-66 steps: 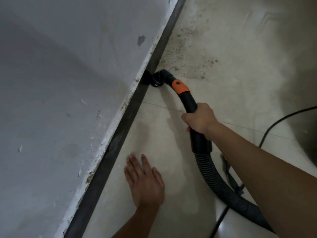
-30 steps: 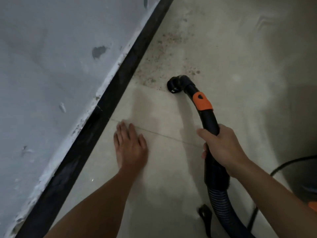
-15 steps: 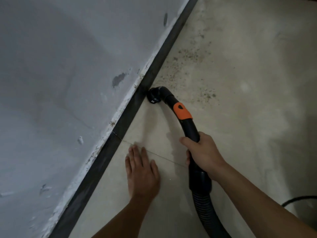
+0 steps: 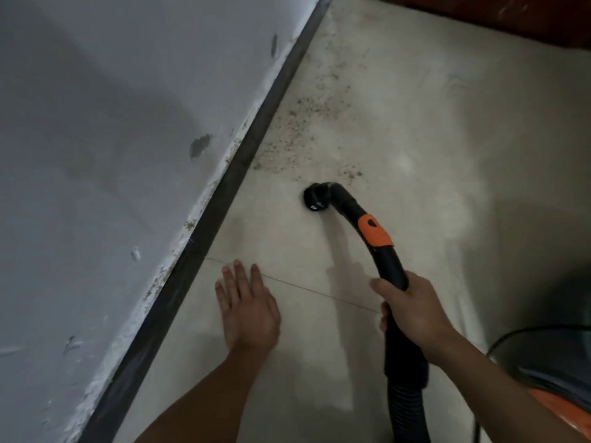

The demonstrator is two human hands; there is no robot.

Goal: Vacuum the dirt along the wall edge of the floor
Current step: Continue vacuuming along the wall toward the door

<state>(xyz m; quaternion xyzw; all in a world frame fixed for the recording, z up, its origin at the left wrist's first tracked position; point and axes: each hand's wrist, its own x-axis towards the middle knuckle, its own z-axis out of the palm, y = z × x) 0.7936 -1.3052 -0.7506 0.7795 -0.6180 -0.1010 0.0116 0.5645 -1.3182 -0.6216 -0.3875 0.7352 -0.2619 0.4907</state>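
Left hand (image 4: 248, 311) lies flat on the floor (image 4: 431, 116), fingers straight and slightly spread, near the dark baseboard (image 4: 224, 193). Right hand (image 4: 412, 311) wraps the curved black plastic vacuum tube (image 4: 388, 266) below its orange collar (image 4: 374, 231); a ribbed hose (image 4: 406, 410) trails behind. Round nozzle (image 4: 316, 198) sits on smooth beige tile, apart from the baseboard, just short of gritty brown dirt (image 4: 297, 135) scattered along the wall edge.

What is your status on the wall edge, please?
Left hand flat on floor. Right hand grips vacuum hose. Nozzle off the wall, dirt ahead. No obstacle seen.
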